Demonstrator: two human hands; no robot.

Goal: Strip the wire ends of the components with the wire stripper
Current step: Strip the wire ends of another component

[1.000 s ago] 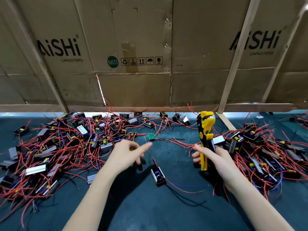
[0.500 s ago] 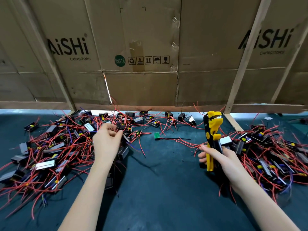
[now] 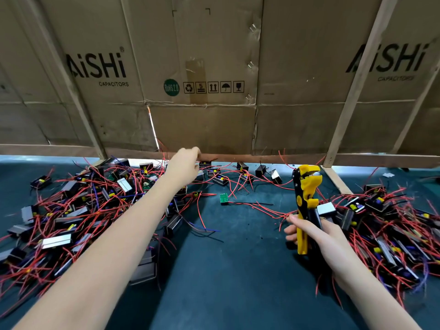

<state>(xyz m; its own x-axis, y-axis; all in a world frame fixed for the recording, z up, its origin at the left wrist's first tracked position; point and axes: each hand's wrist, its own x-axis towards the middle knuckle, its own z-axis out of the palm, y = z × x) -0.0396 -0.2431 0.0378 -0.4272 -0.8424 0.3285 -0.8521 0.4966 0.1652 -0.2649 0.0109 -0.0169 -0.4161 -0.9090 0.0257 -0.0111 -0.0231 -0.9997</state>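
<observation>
While its long axis runs close to vertical in the right half of the frame, the yellow-and-black wire stripper (image 3: pixel 306 206) stands with its head up toward the cardboard wall (image 3: pixel 214 67) and its handles down, the jaws at the top slightly parted. The right hand (image 3: pixel 309 232), lower right of centre, has its fingers and thumb wrapped round the handles, wrist angled up from the bottom right corner. The left arm stretches from the lower left diagonally to the upper middle, where the left hand (image 3: pixel 184 164) reaches among the far components (image 3: pixel 215 178) at the wall's foot; its fingers curl downward, but I cannot tell whether they grasp anything. Heaps of red-wired components lie on the dark green mat (image 3: pixel 238 270) at left and right.
</observation>
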